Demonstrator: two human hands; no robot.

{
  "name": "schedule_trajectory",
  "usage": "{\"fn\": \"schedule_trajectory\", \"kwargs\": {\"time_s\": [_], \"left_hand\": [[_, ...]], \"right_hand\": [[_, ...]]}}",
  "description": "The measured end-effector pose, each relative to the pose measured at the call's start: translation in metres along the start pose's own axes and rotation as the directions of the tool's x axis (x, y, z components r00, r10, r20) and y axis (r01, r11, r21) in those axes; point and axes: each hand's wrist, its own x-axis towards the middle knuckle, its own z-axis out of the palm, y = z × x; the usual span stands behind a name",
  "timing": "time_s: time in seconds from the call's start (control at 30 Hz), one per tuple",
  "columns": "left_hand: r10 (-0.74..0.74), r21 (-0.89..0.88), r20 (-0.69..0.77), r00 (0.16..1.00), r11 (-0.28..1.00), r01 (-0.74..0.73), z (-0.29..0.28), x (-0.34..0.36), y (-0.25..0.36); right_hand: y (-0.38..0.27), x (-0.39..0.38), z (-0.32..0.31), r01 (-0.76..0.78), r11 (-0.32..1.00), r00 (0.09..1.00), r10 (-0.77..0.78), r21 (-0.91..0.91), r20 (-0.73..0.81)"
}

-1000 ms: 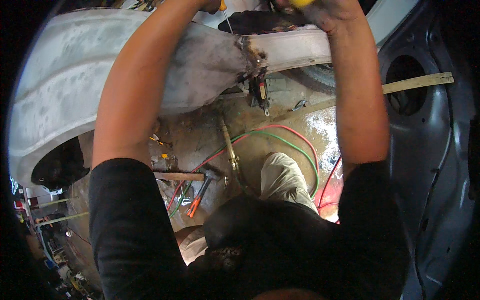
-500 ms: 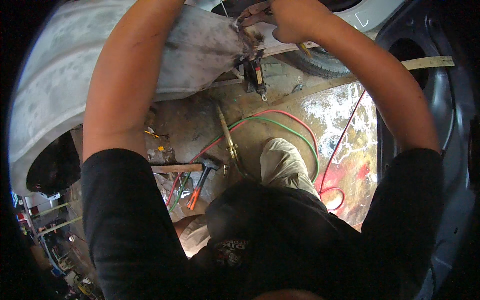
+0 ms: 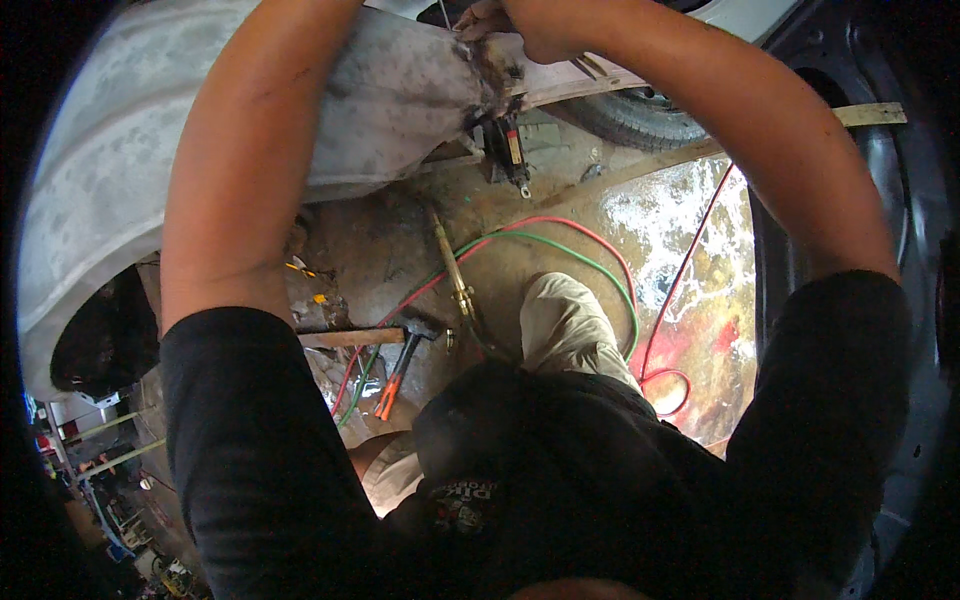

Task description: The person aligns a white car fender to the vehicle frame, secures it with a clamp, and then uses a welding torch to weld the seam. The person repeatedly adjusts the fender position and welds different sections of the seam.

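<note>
A pale grey car body panel (image 3: 400, 100) with dull sanded patches stretches across the upper left. Its right corner (image 3: 492, 80) is scorched brown and black. My right hand (image 3: 540, 30) is at the top, beside that corner, with curled, dirty fingers touching the metal near its upper edge. Whatever those fingers may hold is hidden. My left forearm (image 3: 255, 150) passes over the panel and leaves by the top edge, so the left hand is out of sight. Just left of my right fingers stands a thin rod (image 3: 446, 14). A black metal part (image 3: 508, 150) with a label hangs below the scorched corner.
On the floor lie a brass gas torch (image 3: 453, 262), red and green hoses (image 3: 570, 230), a wooden handle (image 3: 355, 338) and an orange-and-black handle (image 3: 393, 385). A tyre (image 3: 640, 120) and wooden strip (image 3: 660, 160) are at upper right. A dark car panel (image 3: 890, 250) borders my right arm.
My right hand has shifted left and slightly up along the panel edge. A yellowish slim piece seen below that hand is no longer in the same place. Floor items are unchanged.
</note>
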Motion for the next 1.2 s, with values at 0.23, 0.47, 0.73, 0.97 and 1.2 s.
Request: {"fn": "schedule_trajectory", "kwargs": {"time_s": [0.23,0.47,0.73,0.97,1.2], "left_hand": [[0.005,0.084,0.046,0.999,0.996,-0.009,-0.007,0.005,0.004],[0.011,0.125,0.040,0.999,0.992,-0.016,-0.006,0.008,0.004],[0.002,0.167,0.063,0.998,0.986,-0.012,-0.003,0.016,0.005],[0.155,0.122,-0.072,0.985,0.982,-0.145,0.004,0.027,0.008],[-0.038,0.152,0.024,0.999,0.988,0.034,-0.004,0.000,0.003]], "right_hand": [[-0.018,0.004,-0.006,-0.071,0.970,0.997,0.069,-0.231,-0.019],[-0.016,0.015,-0.016,-0.025,0.958,0.996,0.049,-0.287,0.077],[-0.021,0.036,-0.010,-0.019,0.885,0.989,-0.053,-0.465,-0.141],[-0.006,0.030,-0.016,0.052,0.922,0.998,-0.040,-0.384,0.039],[-0.006,0.032,-0.015,0.037,0.938,0.999,-0.036,-0.346,0.010]]}}
